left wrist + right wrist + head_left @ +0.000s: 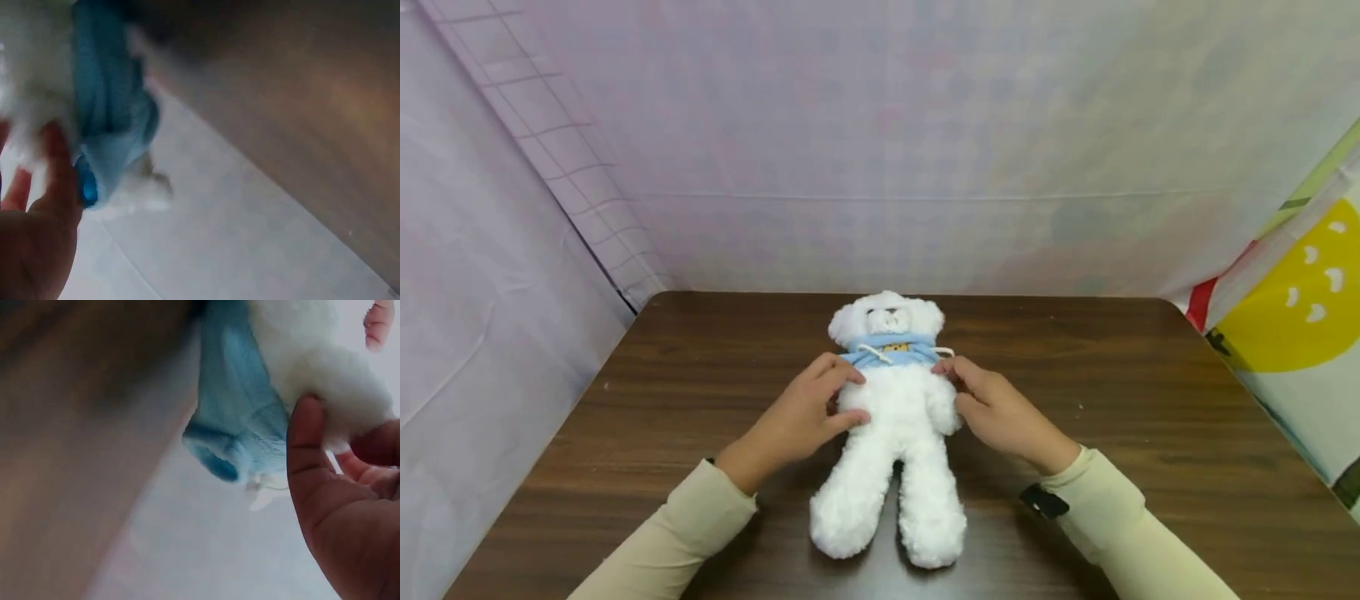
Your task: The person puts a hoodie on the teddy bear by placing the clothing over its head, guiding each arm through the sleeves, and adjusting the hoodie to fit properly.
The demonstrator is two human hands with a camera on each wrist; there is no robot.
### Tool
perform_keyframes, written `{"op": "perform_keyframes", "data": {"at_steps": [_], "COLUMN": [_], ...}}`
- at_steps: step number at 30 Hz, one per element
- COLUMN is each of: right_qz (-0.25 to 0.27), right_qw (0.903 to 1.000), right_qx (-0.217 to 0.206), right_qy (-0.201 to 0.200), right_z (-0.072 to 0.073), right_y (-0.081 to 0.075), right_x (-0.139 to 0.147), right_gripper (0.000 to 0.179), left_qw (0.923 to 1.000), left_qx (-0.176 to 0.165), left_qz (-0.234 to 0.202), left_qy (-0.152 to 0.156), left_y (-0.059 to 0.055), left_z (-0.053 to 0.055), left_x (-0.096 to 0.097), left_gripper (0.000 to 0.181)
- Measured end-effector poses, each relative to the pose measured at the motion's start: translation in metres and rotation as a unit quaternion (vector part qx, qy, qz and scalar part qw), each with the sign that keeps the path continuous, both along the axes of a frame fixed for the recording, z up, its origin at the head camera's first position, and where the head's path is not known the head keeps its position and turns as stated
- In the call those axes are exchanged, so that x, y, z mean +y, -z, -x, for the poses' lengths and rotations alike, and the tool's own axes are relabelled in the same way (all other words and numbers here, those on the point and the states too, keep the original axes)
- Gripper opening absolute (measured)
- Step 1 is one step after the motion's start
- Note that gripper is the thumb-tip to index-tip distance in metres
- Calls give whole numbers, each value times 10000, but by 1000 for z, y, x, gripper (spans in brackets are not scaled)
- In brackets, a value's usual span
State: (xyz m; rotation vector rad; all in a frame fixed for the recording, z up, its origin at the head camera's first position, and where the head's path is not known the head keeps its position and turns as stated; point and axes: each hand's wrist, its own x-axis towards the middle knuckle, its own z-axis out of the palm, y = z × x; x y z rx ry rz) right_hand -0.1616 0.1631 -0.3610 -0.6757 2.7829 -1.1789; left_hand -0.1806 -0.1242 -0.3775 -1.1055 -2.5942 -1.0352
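A white, fluffy teddy bear (895, 408) lies on its back on the table, head toward the back wall and legs toward the person. Its small light blue hoodie (925, 354) with white cords is bunched up round the neck and upper chest, leaving the belly and arms bare. The left hand (808, 408) holds the bear's arm and side, thumb and fingers on the fur just below the hoodie. On the other side, the right hand (1000, 408) pinches the other arm. An empty blue sleeve (215, 456) hangs beside that arm in the right wrist view.
The dark brown wooden table (700, 375) has its far edge against a pale checked cloth wall (887, 167). White cloth (467, 292) hangs at the left. A printed cloth with a yellow shape (1315, 308) is on the right.
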Motion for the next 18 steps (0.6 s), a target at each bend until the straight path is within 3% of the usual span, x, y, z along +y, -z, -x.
{"op": "perform_keyframes", "data": {"at_steps": [3, 7, 10, 14, 18], "right_qz": [-677, -1669, -1873, -1757, -1713], "right_qw": [9960, 9742, 9592, 9581, 9631], "right_qx": [571, 1505, 2107, 2259, 2075], "right_qy": [-136, -228, -208, -127, -68], "right_z": [-3, -1, 2, 5, 8], "right_y": [-8, -4, 4, 13, 15], "right_x": [1, 2, 1, -2, -2], "right_gripper": [40, 47, 48, 53, 58], "left_qw": [10000, 9991, 9956, 9918, 9919], "left_qx": [63, -49, 36, 206, 49], "left_qz": [6, 380, 876, 1192, 1173], "left_qy": [26, -162, -317, -421, -494], "left_y": [6, 4, -1, -4, -4], "left_z": [0, 0, 2, 5, 7], "left_x": [9, 22, 30, 37, 41], "left_gripper": [47, 63, 67, 64, 66]}}
